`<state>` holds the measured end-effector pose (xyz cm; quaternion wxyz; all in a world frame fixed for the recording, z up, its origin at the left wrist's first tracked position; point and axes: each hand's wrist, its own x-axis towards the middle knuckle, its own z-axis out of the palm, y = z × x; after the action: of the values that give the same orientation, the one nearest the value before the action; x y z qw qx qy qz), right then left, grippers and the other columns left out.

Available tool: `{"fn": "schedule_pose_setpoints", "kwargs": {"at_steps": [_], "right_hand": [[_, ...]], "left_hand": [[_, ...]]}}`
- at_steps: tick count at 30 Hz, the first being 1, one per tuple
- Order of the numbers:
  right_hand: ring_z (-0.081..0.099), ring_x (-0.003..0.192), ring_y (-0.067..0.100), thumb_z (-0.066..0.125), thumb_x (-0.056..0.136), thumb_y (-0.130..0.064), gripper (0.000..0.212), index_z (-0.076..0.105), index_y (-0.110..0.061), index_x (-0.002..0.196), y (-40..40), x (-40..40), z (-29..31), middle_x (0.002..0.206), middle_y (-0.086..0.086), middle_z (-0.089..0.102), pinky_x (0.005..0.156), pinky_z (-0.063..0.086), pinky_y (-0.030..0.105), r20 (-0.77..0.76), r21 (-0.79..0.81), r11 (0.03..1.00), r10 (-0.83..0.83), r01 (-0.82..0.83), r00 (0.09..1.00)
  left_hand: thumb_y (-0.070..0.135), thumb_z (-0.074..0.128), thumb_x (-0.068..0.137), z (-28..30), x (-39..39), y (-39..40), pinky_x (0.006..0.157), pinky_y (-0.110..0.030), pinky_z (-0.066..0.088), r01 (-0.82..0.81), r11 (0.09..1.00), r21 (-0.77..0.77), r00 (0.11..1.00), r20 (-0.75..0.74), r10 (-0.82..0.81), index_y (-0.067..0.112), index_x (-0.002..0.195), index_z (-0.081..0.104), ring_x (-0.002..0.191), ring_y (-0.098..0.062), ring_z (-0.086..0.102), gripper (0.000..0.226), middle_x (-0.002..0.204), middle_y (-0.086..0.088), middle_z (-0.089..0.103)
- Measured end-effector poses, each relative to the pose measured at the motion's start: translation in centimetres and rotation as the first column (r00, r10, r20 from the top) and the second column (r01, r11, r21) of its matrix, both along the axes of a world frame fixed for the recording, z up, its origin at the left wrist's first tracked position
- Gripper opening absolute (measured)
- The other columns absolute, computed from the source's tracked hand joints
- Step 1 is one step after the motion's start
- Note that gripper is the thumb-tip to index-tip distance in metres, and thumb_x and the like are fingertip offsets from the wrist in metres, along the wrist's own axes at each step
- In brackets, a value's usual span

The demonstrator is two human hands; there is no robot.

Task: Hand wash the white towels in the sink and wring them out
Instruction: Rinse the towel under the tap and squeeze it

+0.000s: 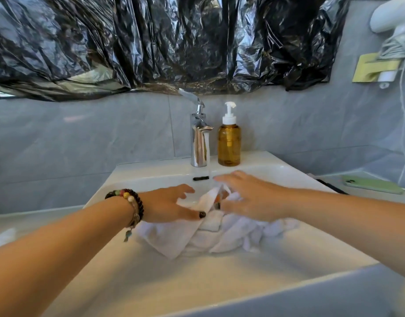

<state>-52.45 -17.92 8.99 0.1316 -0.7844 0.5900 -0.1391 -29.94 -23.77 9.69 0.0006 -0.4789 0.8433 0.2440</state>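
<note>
White towels [203, 236] lie bunched in the white sink [219, 282], under a thin stream of water from the chrome tap [198, 138]. My left hand [168, 205], with a bead bracelet on its wrist, pinches a raised fold of towel between thumb and fingers. My right hand [249, 197] lies over the top of the heap with its fingers stretched out toward the water stream, touching the cloth. The towel parts under both hands are hidden.
An amber soap pump bottle [229, 143] stands right of the tap on the sink ledge. A green phone [372, 184] lies on the counter at right. Black plastic sheeting [162, 42] hangs on the wall above. A white hair dryer [393, 17] hangs at the top right.
</note>
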Motion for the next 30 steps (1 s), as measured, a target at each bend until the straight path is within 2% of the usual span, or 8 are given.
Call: {"fn": "schedule_pose_setpoints", "kwargs": {"at_steps": [3, 6, 14, 19, 22, 25, 27, 30], "right_hand": [[0.012, 0.145, 0.023, 0.043, 0.083, -0.075, 0.096, -0.01, -0.035, 0.152, 1.2, 1.0, -3.6, 0.16, -0.006, 0.002, 0.116, 0.019, 0.05, -0.43, 0.014, 0.991, 0.125, -0.132, 0.894], [0.029, 0.132, 0.024, 0.037, 0.083, -0.079, 0.099, -0.007, -0.025, 0.153, 0.0, 0.4, -6.1, 0.152, 0.0, 0.021, 0.106, 0.032, 0.046, -0.487, -0.172, 0.957, 0.126, -0.236, 0.864], [0.055, 0.096, 0.02, 0.055, 0.087, -0.058, 0.065, 0.037, -0.016, 0.133, -4.1, 0.1, -6.3, 0.12, -0.001, 0.048, 0.071, 0.04, 0.032, -0.42, -0.27, 0.926, 0.134, -0.265, 0.898], [0.059, 0.105, 0.026, 0.053, 0.092, -0.051, 0.066, 0.032, -0.014, 0.142, -4.7, 0.4, -5.3, 0.131, 0.005, 0.053, 0.081, 0.046, 0.033, -0.534, -0.188, 0.958, 0.085, -0.216, 0.841], [0.052, 0.117, 0.021, 0.047, 0.093, -0.057, 0.064, 0.035, -0.023, 0.145, -4.5, 0.5, -3.0, 0.141, 0.001, 0.049, 0.099, 0.043, 0.033, -0.322, 0.006, 0.994, 0.107, -0.112, 0.94], [0.058, 0.089, 0.015, 0.05, 0.09, -0.06, 0.045, 0.06, -0.023, 0.115, -4.5, 0.1, -0.8, 0.108, -0.001, 0.066, 0.08, 0.047, 0.029, -0.086, 0.047, 0.996, 0.086, -0.082, 0.993], [0.06, 0.081, 0.014, 0.053, 0.08, -0.071, 0.05, 0.065, -0.027, 0.1, -4.3, -0.5, 0.0, 0.092, -0.007, 0.067, 0.076, 0.049, 0.031, -0.049, 0.051, 0.997, 0.062, -0.059, 0.997], [0.058, 0.102, 0.005, 0.067, 0.078, -0.061, 0.041, 0.067, -0.036, 0.11, -3.9, -1.4, 0.2, 0.107, -0.021, 0.065, 0.094, 0.049, 0.029, -0.064, 0.061, 0.997, 0.044, -0.04, 0.997]], "left_hand": [[0.079, 0.056, 0.076, -3.8, -1.1, 2.0, 0.1, -0.039, 0.044, 0.233, 0.938, -0.257, 0.952, 0.258, -0.166, 0.031, 0.136, 0.034, 0.114, -0.02, 0.052, 0.08, 0.128, 0.01, 0.048], [0.084, 0.04, 0.08, -6.5, -0.8, 1.1, 0.09, -0.037, 0.044, 0.329, 0.791, -0.516, 0.928, 0.331, -0.171, 0.024, 0.127, 0.036, 0.098, -0.018, 0.046, 0.076, 0.116, 0.005, 0.048], [0.047, 0.05, 0.094, -7.0, -1.5, -1.9, 0.071, -0.028, 0.041, 0.264, 0.829, -0.493, 0.958, 0.235, -0.166, 0.023, 0.129, 0.031, 0.081, -0.017, 0.05, 0.046, 0.111, 0.002, 0.06], [0.047, 0.051, 0.095, -6.3, -2.0, -2.4, 0.075, -0.032, 0.049, 0.235, 0.862, -0.449, 0.957, 0.263, -0.125, 0.024, 0.131, 0.038, 0.089, -0.021, 0.06, 0.045, 0.108, -0.002, 0.062], [0.061, 0.045, 0.094, -4.2, -1.7, -2.9, 0.086, -0.034, 0.049, 0.17, 0.964, -0.203, 0.98, 0.138, -0.144, 0.025, 0.129, 0.048, 0.099, -0.022, 0.06, 0.05, 0.114, -0.002, 0.062], [0.079, 0.045, 0.072, -1.6, -1.0, -2.7, 0.093, -0.037, 0.048, 0.087, 0.996, -0.007, 0.996, -0.019, -0.087, 0.027, 0.12, 0.06, 0.099, -0.021, 0.059, 0.072, 0.114, -0.003, 0.066], [0.079, 0.05, 0.074, -0.5, -0.6, -2.7, 0.086, -0.034, 0.047, 0.07, 0.998, -0.008, 0.997, -0.013, -0.07, 0.024, 0.112, 0.064, 0.088, -0.019, 0.057, 0.068, 0.106, -0.003, 0.068], [0.054, 0.052, 0.096, -0.6, -0.3, -2.7, 0.085, -0.031, 0.046, 0.136, 0.982, -0.128, 0.984, 0.137, -0.118, 0.019, 0.11, 0.066, 0.091, -0.019, 0.057, 0.04, 0.101, 0.0, 0.067]]}}
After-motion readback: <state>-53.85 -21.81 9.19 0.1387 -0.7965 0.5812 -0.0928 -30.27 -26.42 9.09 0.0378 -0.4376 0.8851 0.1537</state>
